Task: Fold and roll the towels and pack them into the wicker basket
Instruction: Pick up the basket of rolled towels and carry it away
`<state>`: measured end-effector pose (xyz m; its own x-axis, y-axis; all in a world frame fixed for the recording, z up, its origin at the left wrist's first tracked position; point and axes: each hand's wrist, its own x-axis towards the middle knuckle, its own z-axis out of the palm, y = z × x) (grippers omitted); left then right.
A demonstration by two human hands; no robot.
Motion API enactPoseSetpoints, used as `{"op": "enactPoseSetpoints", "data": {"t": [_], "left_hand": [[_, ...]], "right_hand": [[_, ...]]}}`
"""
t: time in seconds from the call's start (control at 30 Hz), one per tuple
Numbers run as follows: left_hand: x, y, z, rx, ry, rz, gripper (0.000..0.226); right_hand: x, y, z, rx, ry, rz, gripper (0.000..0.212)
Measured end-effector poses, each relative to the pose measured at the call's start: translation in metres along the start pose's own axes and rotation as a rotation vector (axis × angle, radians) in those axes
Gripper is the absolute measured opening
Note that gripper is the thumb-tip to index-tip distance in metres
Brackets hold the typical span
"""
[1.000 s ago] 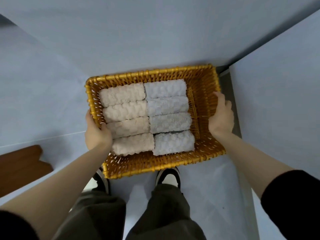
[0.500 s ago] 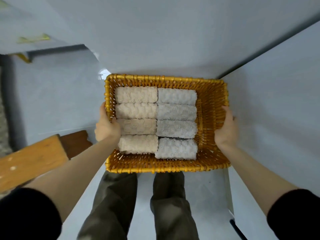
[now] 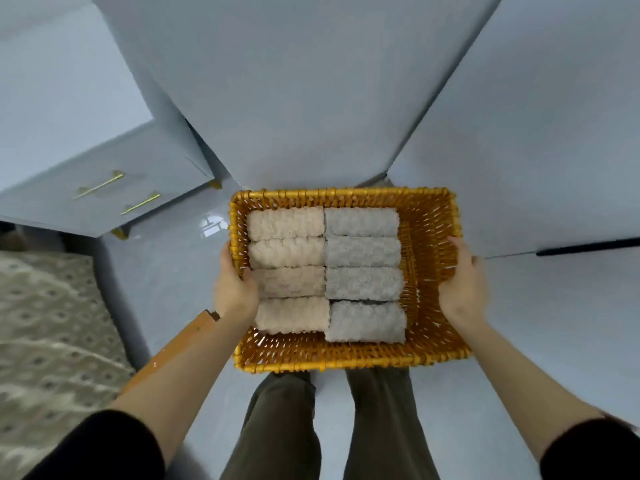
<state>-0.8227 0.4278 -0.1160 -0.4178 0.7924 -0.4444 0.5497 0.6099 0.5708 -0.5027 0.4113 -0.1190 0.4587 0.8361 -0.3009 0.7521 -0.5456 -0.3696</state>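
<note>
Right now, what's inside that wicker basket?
Inside the wicker basket: four beige towels on the left, four grey towels beside them, bare weave at right. Whatever lies under the rolls is covered.

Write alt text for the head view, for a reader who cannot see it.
The left hand and right hand hold a wicker basket by its side rims. Inside lie four rolled beige towels on the left and four grey towels on the right, with a bare strip at the right wall. A cabinet and a rug show at left.
</note>
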Motion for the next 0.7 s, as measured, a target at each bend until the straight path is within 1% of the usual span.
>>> {"op": "enactPoseSetpoints", "data": {"t": [0.1,0.2,0.33,0.43,0.53,0.7], "left_hand": [[-0.017,0.002,-0.015,0.037,-0.027,0.099,0.055],[-0.044,0.010,-0.031,0.104,-0.114,0.164,0.056],[-0.084,0.020,-0.038,0.135,-0.190,0.276,0.054],[-0.116,0.026,-0.033,0.173,-0.239,0.344,0.053],[-0.156,0.035,-0.020,0.181,-0.326,0.409,0.052],[-0.227,0.043,0.010,0.246,-0.394,0.545,0.055]], "right_hand": [[-0.046,0.014,-0.012,0.048,0.021,0.090,0.073],[-0.098,0.028,-0.036,0.108,0.027,0.198,0.071],[-0.155,0.054,-0.058,0.137,0.089,0.307,0.071],[-0.196,0.081,-0.074,0.141,0.135,0.405,0.071],[-0.238,0.117,-0.091,0.155,0.182,0.505,0.075],[-0.306,0.181,-0.116,0.164,0.244,0.639,0.077]]}}
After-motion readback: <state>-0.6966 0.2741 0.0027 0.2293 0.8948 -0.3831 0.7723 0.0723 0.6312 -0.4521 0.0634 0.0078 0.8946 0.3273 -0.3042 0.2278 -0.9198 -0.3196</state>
